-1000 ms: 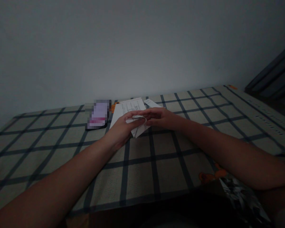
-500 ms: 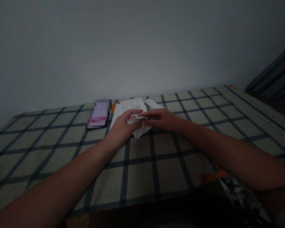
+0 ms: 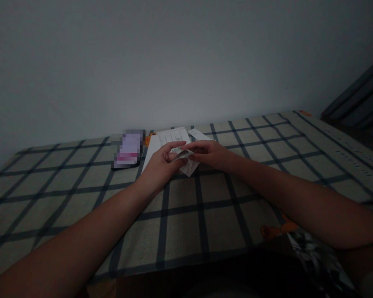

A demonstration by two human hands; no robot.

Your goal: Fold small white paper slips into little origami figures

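A small folded piece of white paper (image 3: 190,167) is held between both hands over the table, a pointed corner hanging down toward me. My left hand (image 3: 162,160) pinches it from the left with thumb and fingers. From the right, my right hand (image 3: 209,154) closes its thumb and fingertips on the same paper. Some fingertips are hidden behind the folds. Just beyond the hands lies a white printed sheet (image 3: 153,145), partly covered by my left hand. A narrow white paper strip (image 3: 199,134) rests behind my right hand.
A phone (image 3: 129,149) with a lit, blurred screen lies left of the sheet. The checked cloth (image 3: 186,223) covers the table, which meets a plain wall (image 3: 186,66). Dark folded fabric (image 3: 360,93) is at the far right. A patterned black-and-white item (image 3: 318,258) shows at the lower right.
The folded paper has turned in my fingers: its top flap now stands up in a peak and its lower corner has shifted slightly right. Both hands stay in nearly the same place.
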